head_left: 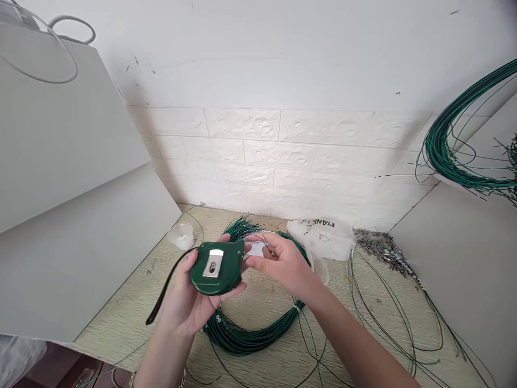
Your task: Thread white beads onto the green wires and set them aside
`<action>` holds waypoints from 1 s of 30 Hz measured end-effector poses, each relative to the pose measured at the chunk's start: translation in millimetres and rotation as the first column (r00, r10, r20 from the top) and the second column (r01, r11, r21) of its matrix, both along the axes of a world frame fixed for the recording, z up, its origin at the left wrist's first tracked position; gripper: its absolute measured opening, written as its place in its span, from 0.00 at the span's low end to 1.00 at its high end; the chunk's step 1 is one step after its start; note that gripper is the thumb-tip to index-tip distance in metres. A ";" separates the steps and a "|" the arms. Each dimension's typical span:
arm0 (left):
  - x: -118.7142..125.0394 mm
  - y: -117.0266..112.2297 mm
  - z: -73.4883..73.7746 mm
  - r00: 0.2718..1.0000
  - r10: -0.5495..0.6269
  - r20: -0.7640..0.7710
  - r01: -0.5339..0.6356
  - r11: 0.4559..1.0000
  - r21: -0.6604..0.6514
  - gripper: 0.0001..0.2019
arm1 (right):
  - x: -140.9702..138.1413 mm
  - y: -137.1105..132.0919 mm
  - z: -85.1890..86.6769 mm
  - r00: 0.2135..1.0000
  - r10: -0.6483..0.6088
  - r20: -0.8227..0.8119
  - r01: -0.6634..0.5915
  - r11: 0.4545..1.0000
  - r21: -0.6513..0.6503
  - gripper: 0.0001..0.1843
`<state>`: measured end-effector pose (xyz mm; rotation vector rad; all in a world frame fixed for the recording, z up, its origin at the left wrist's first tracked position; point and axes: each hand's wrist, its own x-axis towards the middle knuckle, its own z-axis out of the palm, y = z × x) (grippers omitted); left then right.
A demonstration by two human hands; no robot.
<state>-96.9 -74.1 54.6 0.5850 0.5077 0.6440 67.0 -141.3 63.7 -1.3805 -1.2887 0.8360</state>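
Note:
A green tape measure (218, 269) with a metal belt clip and a black wrist strap (165, 296) rests in my left hand (194, 307), its fingers wrapped round the case. At the mouth of the case, my right hand (283, 264) has thumb and fingers bent together in a pinch. A thin dark wire-like line crosses these fingers; what they grip is too small to make out. Beneath both hands lies a large tied coil of green wire (250, 339) on the table, partly hidden by them.
Another green wire coil (448, 156) hangs at the upper right. Loose wires (391, 318) spread over the table's right side, near a pile of small metallic pieces (379, 248). A white plastic bag (323, 240) lies by the wall. On the left are a small clear cup (184, 237) and white panels (81, 215).

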 end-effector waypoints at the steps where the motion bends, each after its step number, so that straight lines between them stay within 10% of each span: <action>1: -0.8 -1.2 -1.9 1.000 -0.017 0.012 0.017 0.999 -0.038 0.21 | -1.4 0.2 -0.3 0.999 0.039 0.017 -0.040 0.999 0.006 0.17; 10: 8.7 -3.4 -15.0 0.991 0.133 0.009 -0.129 0.974 -0.187 0.18 | -16.0 -2.6 -14.9 0.974 -0.035 0.225 0.020 0.997 0.068 0.32; 24: 6.3 -3.8 -27.7 0.998 0.027 -0.053 -0.042 0.946 -0.321 0.16 | -13.6 6.7 -15.1 0.988 0.069 -0.136 -0.084 0.991 -0.103 0.08; 30: 11.9 -2.7 -33.9 0.998 0.005 -0.055 -0.024 0.932 -0.361 0.13 | -5.5 -0.1 2.2 1.000 0.020 0.015 -0.018 0.989 -0.144 0.09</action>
